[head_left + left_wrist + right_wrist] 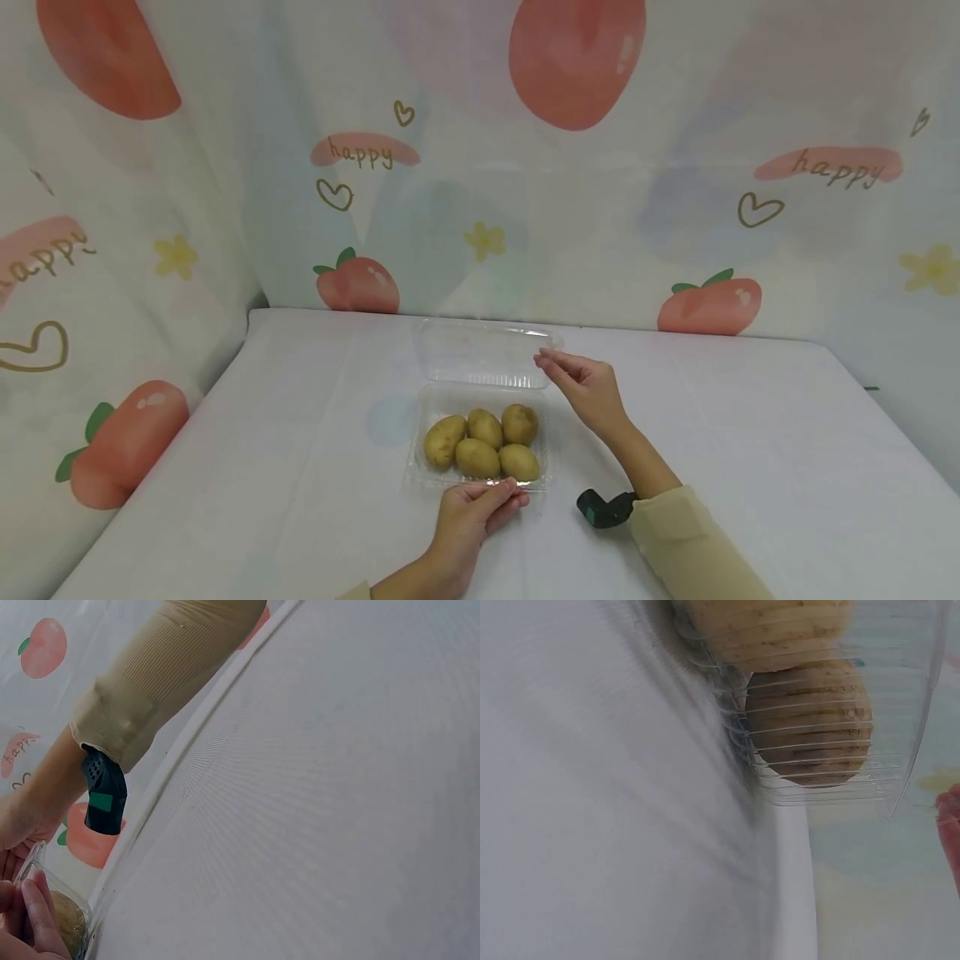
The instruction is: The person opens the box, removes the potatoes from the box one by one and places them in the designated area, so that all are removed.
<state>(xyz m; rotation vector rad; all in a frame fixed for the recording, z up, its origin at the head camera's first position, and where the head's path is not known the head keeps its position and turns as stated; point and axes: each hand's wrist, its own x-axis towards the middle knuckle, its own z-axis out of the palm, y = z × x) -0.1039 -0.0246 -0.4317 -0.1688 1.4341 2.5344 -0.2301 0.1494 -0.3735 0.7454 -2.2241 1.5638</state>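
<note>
Your left hand (pixel 474 515) pinches the near rim of the clear plastic clamshell tray (pixel 432 402), thumb on top and fingers below, a little right of the middle. Your right hand (pixel 591 390) pinches the right edge of the transparent lid (pixel 480 354) between thumb and fingertips. The lid is open, spread out beyond the tray on the side away from you. Five yellow-skinned potatoes (pixel 477 458) sit in the tray, three across the back and left, two along the front, close against one another. The tray rests on the white tablecloth (pixel 720 467), in front of a backdrop (pixel 570 217) printed with peaches, hearts and "happy". A black device (pixel 600 509) with a green patch pokes out at your right sleeve (pixel 693 537).
</note>
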